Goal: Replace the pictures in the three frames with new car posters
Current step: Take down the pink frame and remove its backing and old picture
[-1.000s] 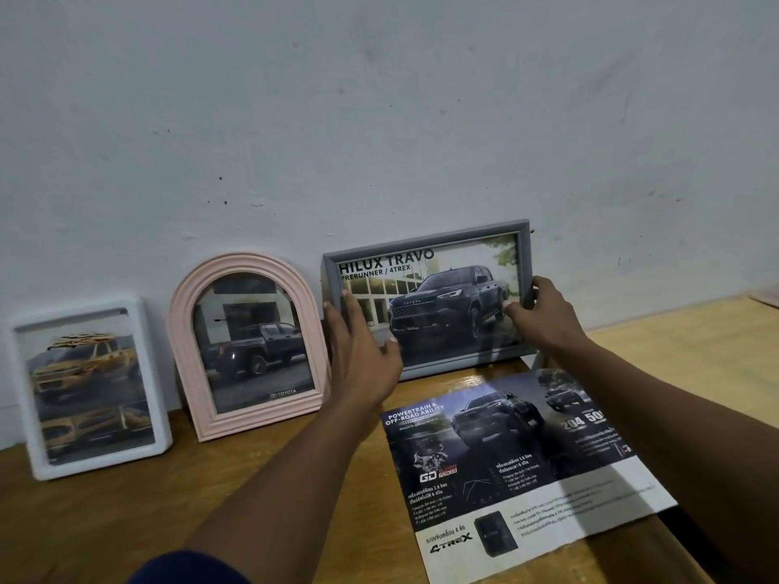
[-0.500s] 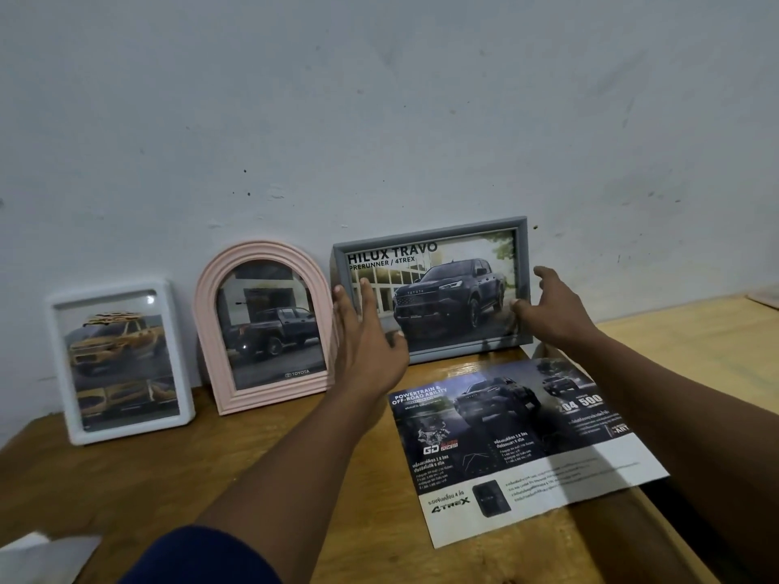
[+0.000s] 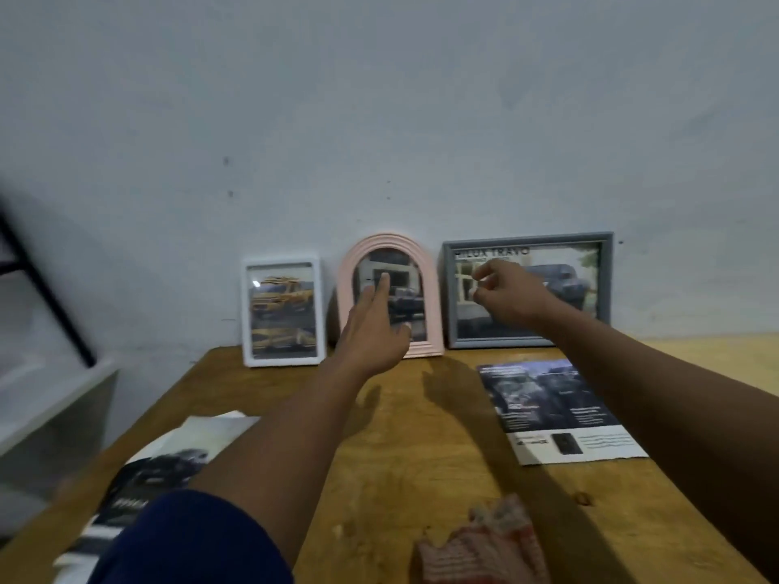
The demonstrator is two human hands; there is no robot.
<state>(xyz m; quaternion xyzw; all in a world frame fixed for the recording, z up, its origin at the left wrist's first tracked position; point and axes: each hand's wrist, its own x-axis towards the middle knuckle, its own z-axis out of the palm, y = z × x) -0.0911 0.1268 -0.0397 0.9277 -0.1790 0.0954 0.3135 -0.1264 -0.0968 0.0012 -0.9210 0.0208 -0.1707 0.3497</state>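
Three frames lean against the wall at the back of the wooden table (image 3: 421, 448). The white frame (image 3: 283, 311) on the left holds a yellow truck picture. The pink arched frame (image 3: 392, 295) in the middle shows a dark pickup. The grey frame (image 3: 529, 288) on the right carries a dark truck poster. My left hand (image 3: 373, 326) hovers in front of the pink frame with its fingers spread and holds nothing. My right hand (image 3: 512, 295) floats before the grey frame's left half, fingers loosely curled, off the frame. The picture is blurred.
A dark car leaflet (image 3: 556, 410) lies flat on the table at the right. A car brochure (image 3: 156, 474) rests at the table's near left corner. A reddish knitted cloth (image 3: 484, 545) sits at the near edge. A white shelf (image 3: 46, 398) stands to the left.
Both hands have let go of the grey frame, which now leans against the wall alone. The left hand moved over to the pink frame. My view swung left and back.
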